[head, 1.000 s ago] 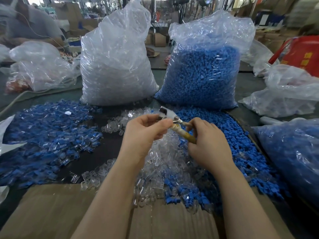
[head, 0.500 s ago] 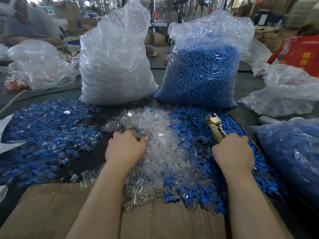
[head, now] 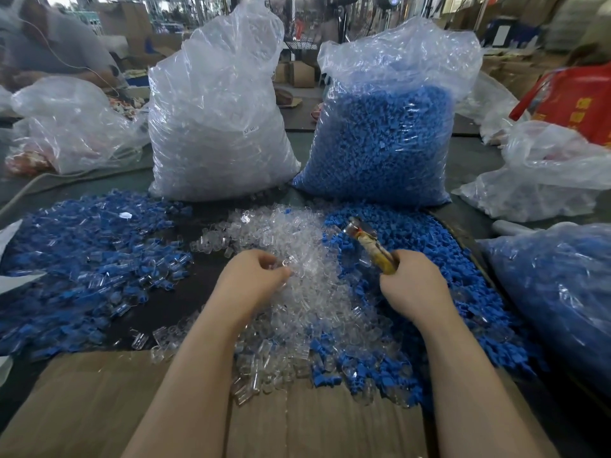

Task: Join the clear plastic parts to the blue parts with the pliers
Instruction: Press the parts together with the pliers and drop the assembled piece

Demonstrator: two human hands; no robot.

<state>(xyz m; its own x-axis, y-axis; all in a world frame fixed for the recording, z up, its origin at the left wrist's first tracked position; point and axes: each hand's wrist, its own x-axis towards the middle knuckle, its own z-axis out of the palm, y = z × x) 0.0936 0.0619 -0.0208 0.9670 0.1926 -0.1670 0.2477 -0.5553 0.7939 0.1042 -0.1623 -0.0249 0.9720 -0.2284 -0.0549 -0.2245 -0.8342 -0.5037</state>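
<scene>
Pliers [head: 370, 246] upright between clear [head: 297, 246], blue heaps [head: 426, 246]

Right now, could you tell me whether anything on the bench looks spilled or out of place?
Nothing looks damaged. The loose piles do run together: blue parts lie scattered through the near edge of the clear parts, spilling onto the cardboard. A lone white scrap sits on the joined pieces at left.

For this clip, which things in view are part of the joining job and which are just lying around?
In the job:
- pliers, gripped by the right hand
- clear parts, which the left hand picks at
- blue parts
- joined pile
- clear bag and blue bag, stock

Lying about:
- red bag
- cardboard
- side bags
</scene>
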